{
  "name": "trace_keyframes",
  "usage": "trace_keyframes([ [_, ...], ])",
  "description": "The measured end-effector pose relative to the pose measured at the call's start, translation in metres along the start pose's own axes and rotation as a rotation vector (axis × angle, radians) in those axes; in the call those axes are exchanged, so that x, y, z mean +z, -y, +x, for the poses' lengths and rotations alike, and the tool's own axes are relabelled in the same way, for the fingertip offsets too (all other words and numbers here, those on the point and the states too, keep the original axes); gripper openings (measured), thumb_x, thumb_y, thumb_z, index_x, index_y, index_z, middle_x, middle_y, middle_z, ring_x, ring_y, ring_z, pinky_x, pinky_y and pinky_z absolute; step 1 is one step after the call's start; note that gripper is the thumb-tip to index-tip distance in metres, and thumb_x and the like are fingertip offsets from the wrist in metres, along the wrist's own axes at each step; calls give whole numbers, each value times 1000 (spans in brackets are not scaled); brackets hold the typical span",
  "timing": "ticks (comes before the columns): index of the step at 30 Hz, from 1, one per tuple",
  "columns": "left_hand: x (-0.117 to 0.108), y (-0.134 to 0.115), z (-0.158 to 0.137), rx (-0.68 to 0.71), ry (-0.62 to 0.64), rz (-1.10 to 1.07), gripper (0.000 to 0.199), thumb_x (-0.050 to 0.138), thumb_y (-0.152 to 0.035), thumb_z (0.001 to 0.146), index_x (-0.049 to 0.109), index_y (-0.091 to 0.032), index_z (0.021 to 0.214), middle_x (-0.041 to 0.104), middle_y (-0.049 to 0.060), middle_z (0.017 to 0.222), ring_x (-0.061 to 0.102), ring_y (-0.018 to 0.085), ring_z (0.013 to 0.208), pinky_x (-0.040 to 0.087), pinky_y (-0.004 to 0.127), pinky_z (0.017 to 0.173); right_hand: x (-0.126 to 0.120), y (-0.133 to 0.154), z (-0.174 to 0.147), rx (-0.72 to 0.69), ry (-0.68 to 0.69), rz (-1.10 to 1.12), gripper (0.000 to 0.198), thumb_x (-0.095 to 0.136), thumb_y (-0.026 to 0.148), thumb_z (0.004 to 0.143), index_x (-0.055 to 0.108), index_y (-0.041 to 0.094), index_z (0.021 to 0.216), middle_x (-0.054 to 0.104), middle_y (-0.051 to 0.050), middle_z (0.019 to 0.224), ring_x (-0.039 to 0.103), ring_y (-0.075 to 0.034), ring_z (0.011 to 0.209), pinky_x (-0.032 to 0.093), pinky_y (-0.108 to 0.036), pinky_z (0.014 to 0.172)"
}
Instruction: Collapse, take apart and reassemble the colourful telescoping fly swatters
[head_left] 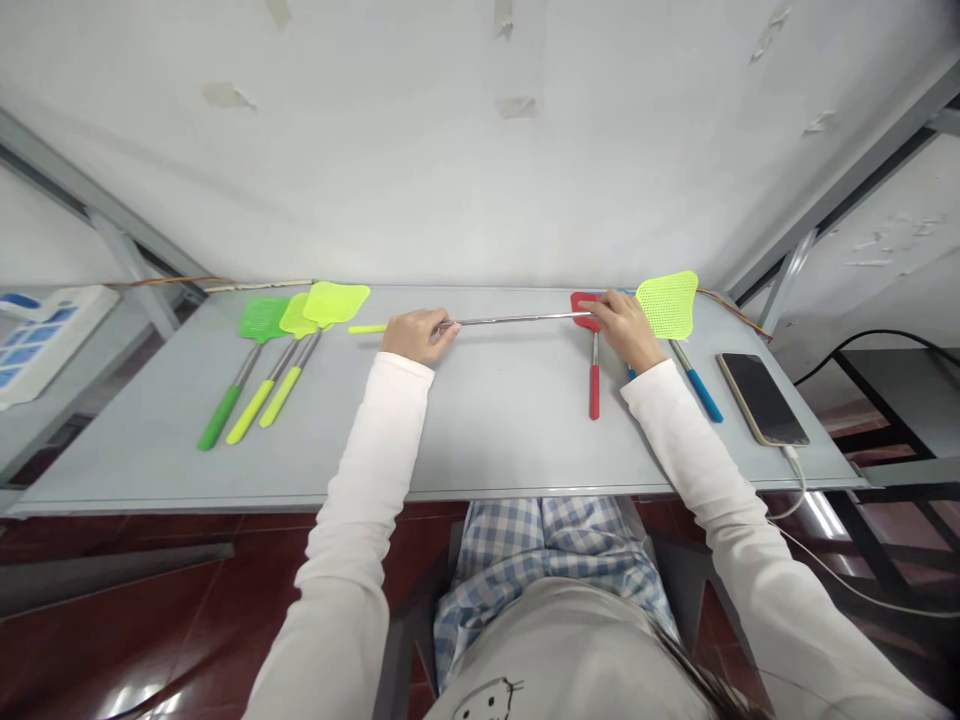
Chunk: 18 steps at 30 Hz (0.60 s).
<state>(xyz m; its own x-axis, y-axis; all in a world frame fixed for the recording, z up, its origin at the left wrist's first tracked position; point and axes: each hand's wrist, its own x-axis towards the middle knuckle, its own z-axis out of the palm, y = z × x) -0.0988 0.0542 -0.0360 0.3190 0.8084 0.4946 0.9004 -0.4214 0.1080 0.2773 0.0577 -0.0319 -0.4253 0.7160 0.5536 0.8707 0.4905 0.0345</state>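
A telescopic fly swatter is stretched sideways between my hands, its metal rod [517,319] drawn out long. My left hand [418,335] is closed around the rod beside the yellow-green grip [367,329]. Near the other end, my right hand [626,325] pinches the rod close to the yellow-green mesh head [669,305]. Beneath the rod on that side lies a short red fly swatter [594,390]. A blue-handled fly swatter [705,395] lies to the right, its head hidden. Another blue handle [631,373] is mostly covered by my right hand.
Left on the grey table [495,440] lie a green fly swatter [220,415] and two yellow-green ones, one with a broad head [337,302]. A phone [761,398] with a white cable [799,480] is at the right. A white wall [450,180] rises behind.
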Motion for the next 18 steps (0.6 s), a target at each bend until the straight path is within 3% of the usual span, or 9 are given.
trace_keyframes([
  [2,1,5,1,-20,-33,-31,34,45,-50,88,60,-22,76,62,4,65,56,18,62,33,30,57,-6,0,-2,83,-50,-76,32,39,21,96,66,23,112,63,-13,113,55,-26,110,39,-48,98],
  [6,3,16,4,-8,-106,-58,31,46,-49,89,58,-22,80,63,6,69,56,21,68,39,33,66,-15,-2,-7,154,-54,-152,23,45,27,95,68,22,97,55,-12,136,33,-29,140,23,-58,113],
  [11,6,20,5,1,-134,-50,33,43,-49,92,60,-22,84,61,8,71,55,24,73,40,37,72,-13,-4,-10,136,0,-131,22,47,28,94,67,24,88,66,-9,120,40,-28,135,24,-57,111],
  [18,-1,20,2,47,-99,13,47,32,-55,94,68,-25,86,51,7,66,50,23,69,32,36,63,-13,-10,-8,228,-70,-149,23,49,29,93,71,24,90,69,-9,95,48,-30,124,25,-56,105],
])
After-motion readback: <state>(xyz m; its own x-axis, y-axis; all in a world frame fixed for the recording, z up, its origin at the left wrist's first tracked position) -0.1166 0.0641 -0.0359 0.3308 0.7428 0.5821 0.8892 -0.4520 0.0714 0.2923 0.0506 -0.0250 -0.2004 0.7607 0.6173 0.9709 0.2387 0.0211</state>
